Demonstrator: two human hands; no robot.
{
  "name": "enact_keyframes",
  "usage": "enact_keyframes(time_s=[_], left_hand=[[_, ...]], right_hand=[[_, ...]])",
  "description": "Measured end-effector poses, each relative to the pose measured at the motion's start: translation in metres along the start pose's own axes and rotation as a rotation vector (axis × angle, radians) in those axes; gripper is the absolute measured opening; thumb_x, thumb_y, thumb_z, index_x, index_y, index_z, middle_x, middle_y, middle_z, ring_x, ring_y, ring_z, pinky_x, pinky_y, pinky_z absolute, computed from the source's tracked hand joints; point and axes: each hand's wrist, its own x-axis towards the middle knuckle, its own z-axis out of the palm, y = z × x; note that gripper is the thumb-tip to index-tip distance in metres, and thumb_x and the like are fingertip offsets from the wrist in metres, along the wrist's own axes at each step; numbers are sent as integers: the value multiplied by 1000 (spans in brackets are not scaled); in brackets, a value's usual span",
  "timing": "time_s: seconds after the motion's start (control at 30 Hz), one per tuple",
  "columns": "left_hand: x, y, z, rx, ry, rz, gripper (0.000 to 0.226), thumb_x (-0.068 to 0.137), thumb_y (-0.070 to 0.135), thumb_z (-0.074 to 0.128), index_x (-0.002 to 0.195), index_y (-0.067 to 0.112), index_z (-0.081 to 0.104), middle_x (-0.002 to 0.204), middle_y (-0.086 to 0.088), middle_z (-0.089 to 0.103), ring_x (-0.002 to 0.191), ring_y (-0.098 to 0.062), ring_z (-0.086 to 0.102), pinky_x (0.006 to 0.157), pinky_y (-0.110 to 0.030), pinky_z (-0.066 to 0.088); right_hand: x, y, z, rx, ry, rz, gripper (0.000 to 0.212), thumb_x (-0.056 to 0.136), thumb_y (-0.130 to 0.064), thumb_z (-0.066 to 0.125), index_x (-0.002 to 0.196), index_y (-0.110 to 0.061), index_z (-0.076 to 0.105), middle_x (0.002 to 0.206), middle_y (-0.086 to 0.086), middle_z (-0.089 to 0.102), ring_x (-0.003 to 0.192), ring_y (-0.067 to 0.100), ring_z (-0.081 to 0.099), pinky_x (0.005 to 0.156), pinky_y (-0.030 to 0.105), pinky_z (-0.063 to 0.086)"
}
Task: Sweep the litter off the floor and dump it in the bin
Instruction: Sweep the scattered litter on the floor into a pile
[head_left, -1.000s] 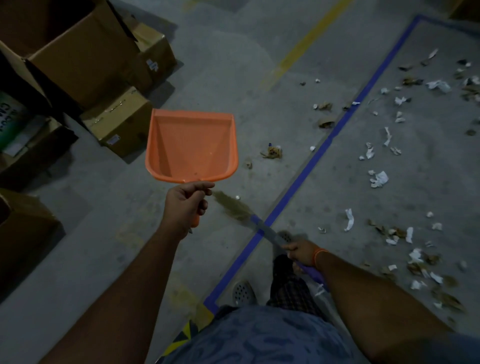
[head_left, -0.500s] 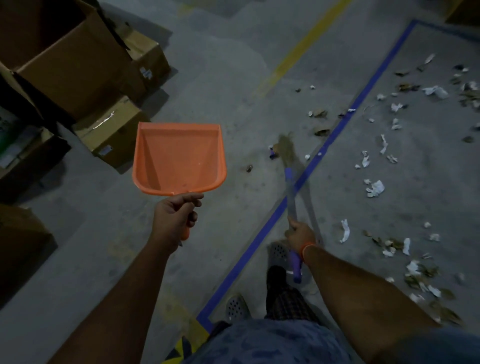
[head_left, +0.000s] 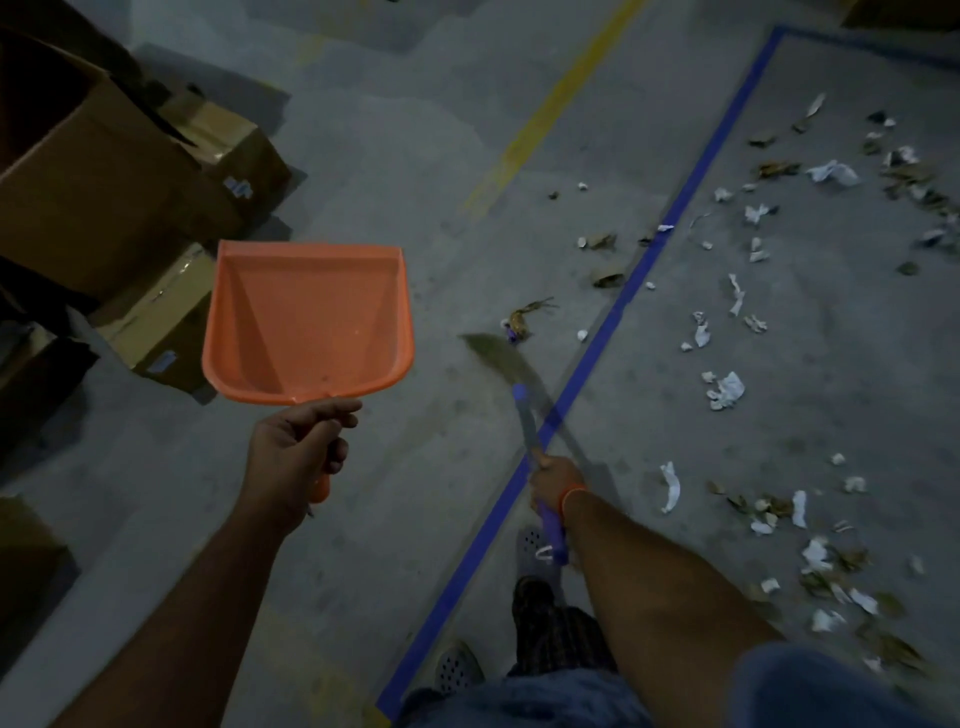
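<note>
Fingers of the left hand (head_left: 296, 457) clench the plastic dustpan (head_left: 306, 325); right hand (head_left: 553, 480) grips the bristly broom (head_left: 524, 415).

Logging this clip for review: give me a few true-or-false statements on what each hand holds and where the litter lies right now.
1. The left hand holds an orange dustpan. True.
2. The dustpan is full of paper scraps. False: it looks nearly empty.
3. The right hand grips a broom by its handle. True.
4. Most of the litter lies left of the blue floor line. False: most lies to its right.
5. Cardboard boxes stand at the left. True.
</note>
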Motion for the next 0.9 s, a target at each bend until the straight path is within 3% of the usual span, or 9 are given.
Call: enact_keyframes(time_s=[0.13,0.2,0.27,0.37,0.47,0.53,0.6,0.7,0.9], left_hand=[[19,8,17,12,-32,-2,32,95,-13,45,102,2,73,87,-14,64,53,-19,48,45,-24,37],[28,13,28,18,-55,1,33,95,-12,46,101,3,74,88,-15,65,54,-20,49,45,-24,37],[38,18,39,25,-75,11,32,95,-12,46,101,3,74,88,-16,65,54,-19,49,45,-25,37],[53,26,58,17,-97,24,32,95,-12,46,100,3,74,87,-14,64,53,-18,48,44,-23,37],[68,35,79,2,-138,30,32,94,-13,44,101,1,73,86,-13,64,53,-17,48,44,-22,37],[79,40,90,-12,-165,32,32,94,-14,44,102,-1,72,86,-14,63,52,-16,48,44,-22,36],[92,43,99,-17,-188,32,31,94,-14,43,103,-3,71,85,-14,63,51,-16,48,44,-22,36],[117,47,108,-16,-217,26,32,94,-15,43,102,-2,71,85,-15,63,51,-15,48,45,-23,37],[200,68,115,18,-250,23,32,95,-14,43,102,-1,72,86,-14,63,50,-14,49,40,-20,35]], right_hand=[[5,-32,-71,22,219,45,15,86,-4,61,100,-7,66,94,17,67,83,30,66,63,33,55],[17,-42,-107,37,251,55,27,93,-13,55,117,-1,62,111,16,64,101,29,65,72,27,51],[29,-48,-133,71,325,65,29,92,-24,57,112,-4,65,114,11,65,110,26,63,85,26,53],[38,-49,-154,277,409,48,9,85,-12,56,76,-13,56,70,1,68,60,4,68,59,25,59],[31,-49,-159,380,496,-7,8,79,-7,58,77,-13,63,71,13,63,52,24,64,61,45,61],[29,-53,-158,374,460,-59,35,86,-4,53,103,-30,68,74,10,60,52,26,61,57,43,59],[18,-70,-147,289,385,-103,55,90,-3,48,122,-47,48,80,12,63,52,24,60,48,30,53],[22,-89,-122,160,273,-141,45,89,-4,48,123,-31,61,79,18,66,54,26,61,50,37,57],[58,-138,-80,38,48,-68,42,93,-3,50,133,-13,54,65,8,57,45,22,55,39,22,43]])
